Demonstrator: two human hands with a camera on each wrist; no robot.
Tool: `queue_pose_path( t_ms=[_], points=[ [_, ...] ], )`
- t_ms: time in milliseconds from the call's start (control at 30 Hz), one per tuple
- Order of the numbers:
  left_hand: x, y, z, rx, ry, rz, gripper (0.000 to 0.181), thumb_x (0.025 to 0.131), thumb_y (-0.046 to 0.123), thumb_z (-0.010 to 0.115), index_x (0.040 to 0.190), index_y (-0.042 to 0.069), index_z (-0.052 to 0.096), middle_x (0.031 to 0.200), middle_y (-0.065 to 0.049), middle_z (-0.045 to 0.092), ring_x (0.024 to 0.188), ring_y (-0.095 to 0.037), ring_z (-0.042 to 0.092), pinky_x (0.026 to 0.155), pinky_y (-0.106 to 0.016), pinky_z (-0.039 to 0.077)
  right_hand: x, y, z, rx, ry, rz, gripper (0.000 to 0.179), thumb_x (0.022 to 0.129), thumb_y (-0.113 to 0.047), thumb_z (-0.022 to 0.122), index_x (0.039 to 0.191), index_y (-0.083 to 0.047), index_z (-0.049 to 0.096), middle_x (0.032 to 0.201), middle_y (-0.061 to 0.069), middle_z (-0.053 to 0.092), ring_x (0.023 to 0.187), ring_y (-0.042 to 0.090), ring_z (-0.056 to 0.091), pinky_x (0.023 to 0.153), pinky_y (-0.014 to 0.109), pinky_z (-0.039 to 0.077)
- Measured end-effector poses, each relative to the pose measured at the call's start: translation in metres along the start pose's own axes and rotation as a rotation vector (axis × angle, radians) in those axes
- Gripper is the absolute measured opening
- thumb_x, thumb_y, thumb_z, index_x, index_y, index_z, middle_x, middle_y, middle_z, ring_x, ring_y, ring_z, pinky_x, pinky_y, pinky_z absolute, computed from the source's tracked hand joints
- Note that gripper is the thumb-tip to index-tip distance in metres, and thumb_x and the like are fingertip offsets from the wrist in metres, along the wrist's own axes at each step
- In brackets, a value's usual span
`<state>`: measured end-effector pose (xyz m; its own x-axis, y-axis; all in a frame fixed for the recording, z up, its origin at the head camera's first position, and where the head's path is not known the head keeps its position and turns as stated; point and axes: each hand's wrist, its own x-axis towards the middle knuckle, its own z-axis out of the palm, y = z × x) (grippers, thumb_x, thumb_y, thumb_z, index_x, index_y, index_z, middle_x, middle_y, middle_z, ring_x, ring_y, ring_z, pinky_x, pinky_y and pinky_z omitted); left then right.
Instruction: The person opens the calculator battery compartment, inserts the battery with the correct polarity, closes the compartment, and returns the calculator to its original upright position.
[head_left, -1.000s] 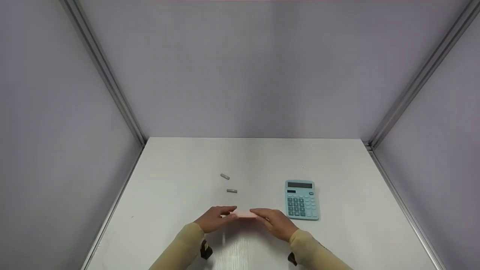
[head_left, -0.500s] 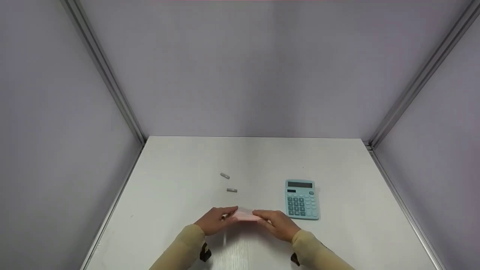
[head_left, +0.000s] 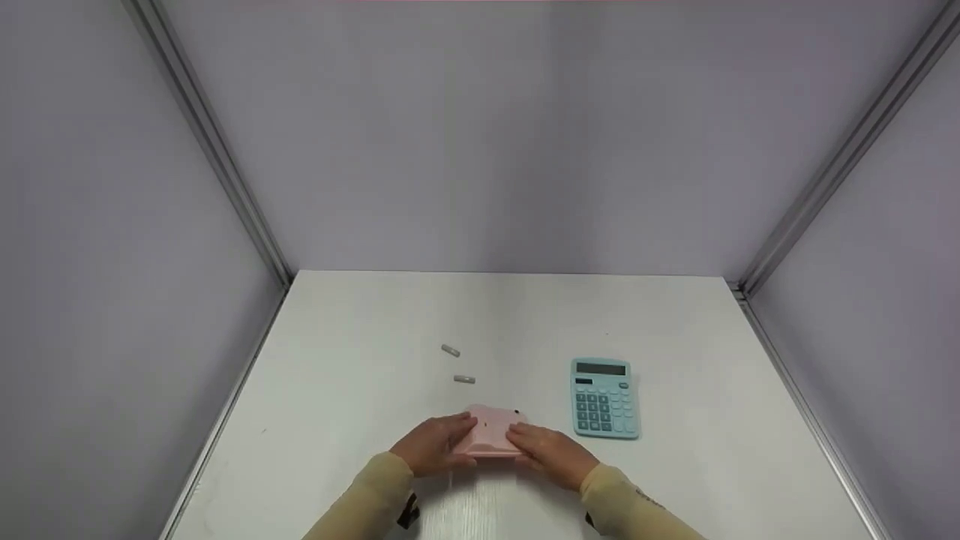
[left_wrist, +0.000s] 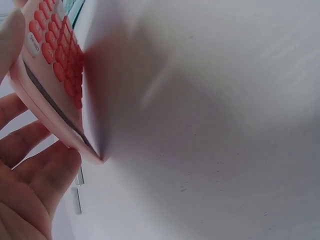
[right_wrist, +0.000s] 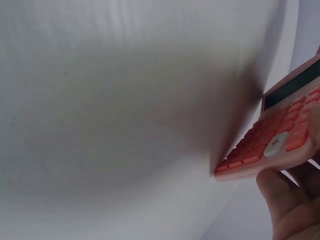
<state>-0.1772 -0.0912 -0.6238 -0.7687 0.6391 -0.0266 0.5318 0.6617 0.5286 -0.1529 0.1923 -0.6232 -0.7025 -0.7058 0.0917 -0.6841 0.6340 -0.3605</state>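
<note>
A pink calculator (head_left: 495, 430) is held between both hands near the table's front, its back turned up to the head view. My left hand (head_left: 435, 444) grips one end, fingers on the back and thumb on the key side. At the opposite end, my right hand (head_left: 556, 455) grips it in the same way. Red keys show on the calculator's tilted underside (left_wrist: 57, 75) in the left wrist view. The right wrist view shows the calculator (right_wrist: 276, 162) with its dark display and one edge close to or touching the table.
A light blue calculator (head_left: 605, 405) lies face up to the right of the hands. Two small grey cylinders, like batteries, lie beyond the hands: a farther cylinder (head_left: 451, 350) and a nearer cylinder (head_left: 464, 379). Walls surround the white table (head_left: 337, 337) at the back and sides.
The pink calculator has tipped from nearly edge-on to showing its back in the head view. Both hands turned with it and still hold its ends. The blue calculator and cylinders stayed put.
</note>
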Motion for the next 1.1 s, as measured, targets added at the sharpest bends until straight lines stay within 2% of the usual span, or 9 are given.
queue_pose_path(
  t_ms=[133, 333, 733, 900, 1100],
  points=[
    [-0.001, 0.003, 0.003, 0.095, 0.008, 0.021, 0.074, 0.084, 0.049, 0.069, 0.143, 0.009, 0.046, 0.147, -0.010, 0.043, 0.134, -0.024, 0.043, 0.109, -0.040, 0.036, -0.001, -0.001, 0.005, -0.075, 0.014, -0.030, 0.047, 0.099, -0.030, 0.053, 0.141, -0.009, 0.050, 0.142, 0.006, 0.050, 0.130, 0.020, 0.047, 0.104, 0.039, 0.043],
    [-0.003, 0.005, 0.010, 0.192, 0.034, 0.036, 0.072, 0.086, 0.045, 0.068, 0.144, 0.009, 0.045, 0.148, -0.012, 0.041, 0.135, -0.025, 0.041, 0.109, -0.041, 0.037, 0.001, -0.001, 0.012, -0.163, 0.016, -0.031, 0.046, 0.097, -0.028, 0.057, 0.139, -0.010, 0.052, 0.140, 0.007, 0.052, 0.129, 0.021, 0.048, 0.104, 0.037, 0.043],
    [-0.004, 0.001, 0.026, 0.303, 0.109, 0.080, 0.073, 0.084, 0.042, 0.071, 0.143, 0.008, 0.045, 0.148, -0.012, 0.042, 0.132, -0.028, 0.044, 0.106, -0.040, 0.041, 0.004, 0.001, 0.026, -0.292, 0.108, -0.091, 0.049, 0.084, -0.025, 0.074, 0.129, -0.010, 0.060, 0.132, 0.009, 0.059, 0.122, 0.024, 0.055, 0.098, 0.034, 0.048],
    [-0.004, -0.001, 0.033, 0.344, 0.129, 0.077, 0.072, 0.084, 0.040, 0.073, 0.143, 0.010, 0.045, 0.149, -0.010, 0.041, 0.133, -0.027, 0.043, 0.107, -0.039, 0.040, 0.005, 0.001, 0.030, -0.349, 0.123, -0.107, 0.041, 0.087, -0.020, 0.071, 0.126, -0.010, 0.062, 0.129, 0.009, 0.061, 0.119, 0.023, 0.057, 0.096, 0.032, 0.049],
    [-0.003, -0.002, 0.037, 0.356, 0.145, 0.058, 0.071, 0.085, 0.041, 0.071, 0.144, 0.013, 0.044, 0.150, -0.008, 0.039, 0.135, -0.025, 0.041, 0.108, -0.038, 0.038, 0.006, 0.001, 0.031, -0.368, 0.096, -0.075, 0.037, 0.090, -0.014, 0.065, 0.127, -0.012, 0.061, 0.132, 0.007, 0.059, 0.122, 0.024, 0.055, 0.098, 0.033, 0.048]
  ],
)
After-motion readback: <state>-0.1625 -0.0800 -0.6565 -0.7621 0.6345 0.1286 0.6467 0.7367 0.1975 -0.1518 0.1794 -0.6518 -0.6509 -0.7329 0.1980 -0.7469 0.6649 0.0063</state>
